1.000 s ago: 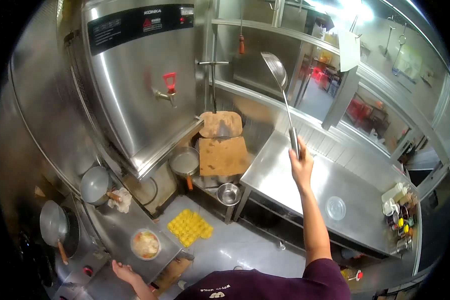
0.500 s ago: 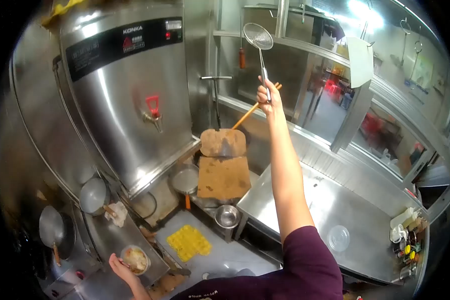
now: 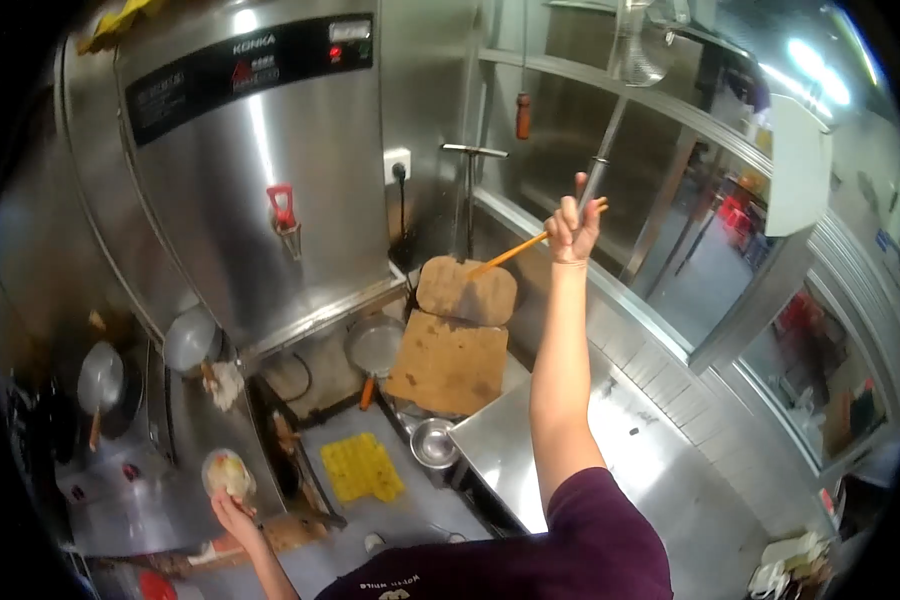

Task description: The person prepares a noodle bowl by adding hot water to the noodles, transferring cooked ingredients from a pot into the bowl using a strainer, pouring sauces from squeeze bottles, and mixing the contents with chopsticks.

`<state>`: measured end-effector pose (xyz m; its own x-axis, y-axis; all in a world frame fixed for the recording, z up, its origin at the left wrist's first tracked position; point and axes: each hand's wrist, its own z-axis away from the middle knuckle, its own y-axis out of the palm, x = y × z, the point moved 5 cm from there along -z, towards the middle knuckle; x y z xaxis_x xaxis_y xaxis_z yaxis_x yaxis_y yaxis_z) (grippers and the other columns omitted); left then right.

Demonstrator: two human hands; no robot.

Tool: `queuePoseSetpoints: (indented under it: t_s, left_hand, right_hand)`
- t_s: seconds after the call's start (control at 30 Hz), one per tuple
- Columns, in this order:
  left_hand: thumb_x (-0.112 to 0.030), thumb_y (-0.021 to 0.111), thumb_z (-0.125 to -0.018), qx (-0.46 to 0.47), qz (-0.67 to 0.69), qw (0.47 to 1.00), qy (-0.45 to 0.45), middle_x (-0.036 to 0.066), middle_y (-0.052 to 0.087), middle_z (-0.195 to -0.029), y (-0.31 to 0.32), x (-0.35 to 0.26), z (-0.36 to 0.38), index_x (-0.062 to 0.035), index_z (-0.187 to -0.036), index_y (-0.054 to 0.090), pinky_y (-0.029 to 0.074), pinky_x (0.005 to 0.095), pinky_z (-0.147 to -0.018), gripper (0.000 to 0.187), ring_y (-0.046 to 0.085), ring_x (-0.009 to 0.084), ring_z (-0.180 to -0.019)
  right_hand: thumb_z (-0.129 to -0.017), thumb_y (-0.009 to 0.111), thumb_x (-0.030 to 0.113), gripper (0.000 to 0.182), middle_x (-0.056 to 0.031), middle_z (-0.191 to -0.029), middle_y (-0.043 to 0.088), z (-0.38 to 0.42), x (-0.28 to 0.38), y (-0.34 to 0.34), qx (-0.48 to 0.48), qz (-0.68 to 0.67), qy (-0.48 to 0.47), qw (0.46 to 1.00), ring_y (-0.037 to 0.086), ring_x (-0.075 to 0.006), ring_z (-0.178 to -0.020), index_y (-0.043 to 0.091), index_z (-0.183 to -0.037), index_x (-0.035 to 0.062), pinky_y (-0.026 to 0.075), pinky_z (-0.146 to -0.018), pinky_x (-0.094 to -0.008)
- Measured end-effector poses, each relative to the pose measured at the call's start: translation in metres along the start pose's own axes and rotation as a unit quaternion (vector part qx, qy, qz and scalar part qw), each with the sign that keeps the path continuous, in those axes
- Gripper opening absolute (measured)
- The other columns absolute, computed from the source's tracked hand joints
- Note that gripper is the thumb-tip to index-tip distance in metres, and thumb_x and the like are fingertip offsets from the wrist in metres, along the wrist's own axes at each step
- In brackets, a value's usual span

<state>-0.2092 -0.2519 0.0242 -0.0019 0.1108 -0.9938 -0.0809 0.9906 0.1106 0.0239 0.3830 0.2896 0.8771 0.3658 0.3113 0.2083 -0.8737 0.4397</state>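
Note:
My right hand [image 3: 574,232] is raised, its fingers closed around a pair of chopsticks [image 3: 510,254] that slant down to the left. The long handle of a wire strainer [image 3: 604,150] runs up from this same hand, and the forefinger points upward along it. The strainer's round head [image 3: 646,45] is at the top, overlapping other hanging utensils. Low on the left, my left hand [image 3: 235,516] grips the near side of a bowl of food [image 3: 228,468] with pale and reddish pieces in it. The thumb and fingertips are partly hidden there.
A steel water boiler [image 3: 220,200] with a red-handled tap stands ahead. Pans [image 3: 192,340] rest on the left counter. Brown boards [image 3: 448,365] lie beside a pan [image 3: 375,346] and a metal pot [image 3: 434,443]. A steel worktop [image 3: 660,450] is at right, a yellow mat [image 3: 362,468] on the floor.
The strainer has gone up to the hanging utensils, and my right forefinger now stretches up along its handle. My left hand has shifted to the bowl's near side. The view has turned somewhat.

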Motion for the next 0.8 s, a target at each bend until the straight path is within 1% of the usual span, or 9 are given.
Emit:
queuePoseSetpoints:
  t_s: [0.17,0.23,0.27,0.3,0.4,0.57,0.67,0.73,0.8]
  left_hand:
    - [-0.035,0.047,-0.088,-0.076,-0.032,0.994,-0.067,-0.005,0.044,-0.069,-0.001,-0.024,0.068,-0.0133,-0.100,0.050,0.032,0.0178,-0.046,0.025,0.040,0.0034,-0.056]
    - [-0.035,0.048,-0.087,-0.079,-0.031,0.995,-0.058,-0.005,0.045,-0.070,-0.001,-0.026,0.083,-0.0129,-0.100,0.050,0.032,0.0173,-0.047,0.025,0.040,0.0036,-0.057]
    - [-0.035,0.048,-0.087,-0.031,-0.016,0.999,-0.035,-0.004,0.046,-0.072,0.039,-0.039,0.065,-0.0128,-0.099,0.051,0.032,0.0178,-0.048,0.025,0.040,0.0038,-0.059]
    - [-0.035,0.048,-0.088,-0.049,-0.019,0.998,-0.040,-0.004,0.046,-0.072,0.016,-0.034,0.083,-0.0126,-0.099,0.052,0.032,0.0179,-0.048,0.026,0.040,0.0042,-0.059]
    - [-0.033,0.046,-0.089,-0.075,-0.054,0.996,-0.017,-0.003,0.046,-0.073,-0.013,-0.028,0.100,-0.0106,-0.099,0.053,0.032,0.0182,-0.048,0.025,0.041,0.0045,-0.060]
    - [-0.030,0.040,-0.091,-0.085,-0.061,0.994,-0.037,-0.004,0.044,-0.070,-0.031,-0.023,0.111,-0.0078,-0.098,0.052,0.036,0.0194,-0.051,0.026,0.039,0.0038,-0.056]
    - [-0.029,0.040,-0.091,-0.095,-0.088,0.990,-0.048,-0.004,0.044,-0.069,-0.039,-0.016,0.110,-0.0068,-0.098,0.052,0.036,0.0195,-0.051,0.026,0.039,0.0038,-0.055]
    - [-0.029,0.040,-0.091,-0.103,-0.080,0.989,-0.067,-0.003,0.044,-0.069,-0.056,-0.004,0.096,-0.0063,-0.097,0.053,0.037,0.0199,-0.050,0.026,0.038,0.0038,-0.052]
    - [-0.028,0.041,-0.091,-0.095,-0.073,0.989,-0.089,-0.003,0.045,-0.069,-0.077,0.012,0.065,-0.0060,-0.096,0.053,0.037,0.0200,-0.050,0.026,0.038,0.0039,-0.052]
  right_hand:
    - [-0.080,0.061,0.032,0.050,0.0040,-0.055,0.030,0.010,0.011,-0.015,-0.047,-0.026,0.022,0.998,0.026,-0.0065,-0.043,0.042,-0.121,0.0104,0.025,-0.038,-0.0211]
    - [-0.076,0.063,0.034,0.053,0.0043,-0.055,0.031,0.014,0.028,-0.023,-0.065,0.003,0.039,0.997,0.026,-0.0065,-0.044,0.042,-0.118,0.0083,0.026,-0.042,-0.0220]
    - [-0.073,0.066,0.029,0.051,0.0047,-0.056,0.031,0.007,0.073,-0.015,-0.067,0.004,0.023,0.997,0.028,-0.0065,-0.046,0.046,-0.114,0.0084,0.026,-0.044,-0.0228]
    - [-0.069,0.068,0.025,0.048,0.0050,-0.057,0.031,0.009,0.063,-0.018,-0.067,-0.079,0.073,0.992,0.030,-0.0066,-0.048,0.049,-0.110,0.0088,0.028,-0.046,-0.0232]
    - [-0.070,0.065,0.020,0.044,0.0036,-0.057,0.031,0.020,0.065,-0.018,-0.069,0.000,0.056,0.996,0.026,-0.0073,-0.047,0.050,-0.109,0.0065,0.022,-0.045,-0.0241]
    - [-0.085,0.051,0.036,0.050,-0.0005,-0.065,0.037,0.053,0.057,-0.025,0.020,-0.005,0.096,0.995,0.026,-0.0102,-0.050,0.048,-0.119,0.0005,0.022,-0.046,-0.0239]
    - [-0.087,0.047,0.033,0.042,0.0001,-0.060,0.035,0.100,0.040,-0.036,-0.091,0.040,0.109,0.989,0.027,-0.0100,-0.049,0.051,-0.114,-0.0001,0.024,-0.042,-0.0231]
    - [-0.089,0.045,0.028,0.034,0.0008,-0.058,0.035,0.129,-0.012,-0.012,-0.125,0.052,0.203,0.970,0.029,-0.0082,-0.047,0.054,-0.105,-0.0003,0.025,-0.037,-0.0206]
    - [-0.090,0.045,0.025,0.027,0.0017,-0.057,0.037,0.169,-0.074,0.002,-0.304,0.147,0.277,0.900,0.030,-0.0062,-0.044,0.056,-0.097,0.0011,0.026,-0.034,-0.0186]
